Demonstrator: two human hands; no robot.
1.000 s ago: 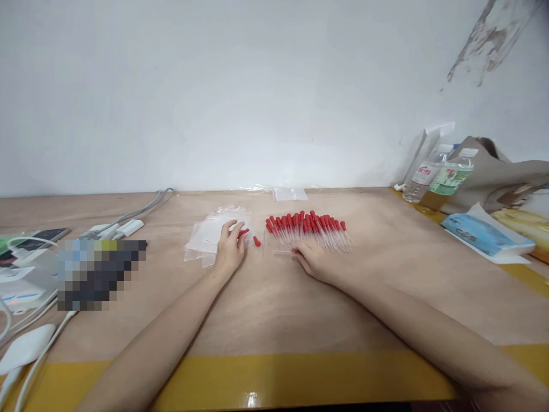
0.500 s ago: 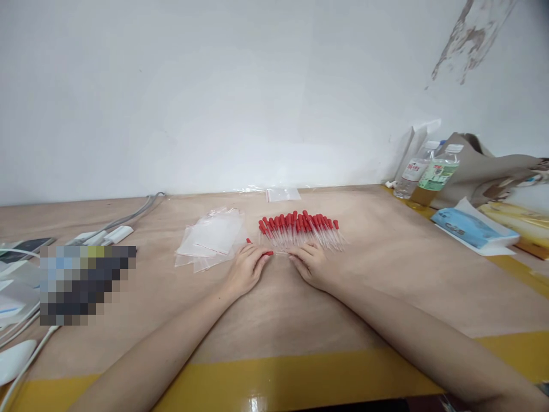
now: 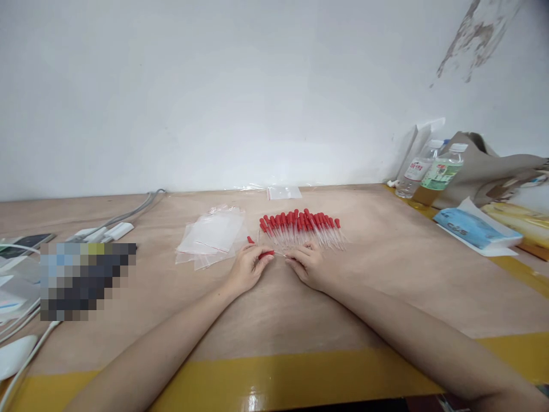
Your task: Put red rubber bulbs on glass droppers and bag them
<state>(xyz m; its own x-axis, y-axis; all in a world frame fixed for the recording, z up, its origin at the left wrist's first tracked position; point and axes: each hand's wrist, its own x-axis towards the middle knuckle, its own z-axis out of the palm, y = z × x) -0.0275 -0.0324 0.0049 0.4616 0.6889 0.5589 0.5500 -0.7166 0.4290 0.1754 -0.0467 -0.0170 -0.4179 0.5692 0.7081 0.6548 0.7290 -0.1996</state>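
My left hand (image 3: 247, 266) pinches a red rubber bulb (image 3: 266, 253) at the middle of the brown table (image 3: 274, 309). My right hand (image 3: 306, 265) faces it a little to the right, fingers closed on a thin clear glass tube (image 3: 279, 253) that points at the bulb. Just behind both hands lies a row of several clear droppers with red bulbs (image 3: 300, 227). One loose red bulb (image 3: 250, 240) lies by my left fingers. A pile of small clear zip bags (image 3: 212, 236) sits to the left of my left hand.
Another clear bag (image 3: 283, 193) lies at the wall. Cables, a power adapter (image 3: 112, 232) and a phone (image 3: 26, 242) crowd the left side. At the right stand two bottles (image 3: 433, 170), a tissue pack (image 3: 474, 230) and a grey bag (image 3: 493, 170). A yellow strip (image 3: 274, 377) edges the table front.
My left hand came off the zip bags with a red bulb and moved right to meet my right hand, which drew a glass tube back from the dropper row.
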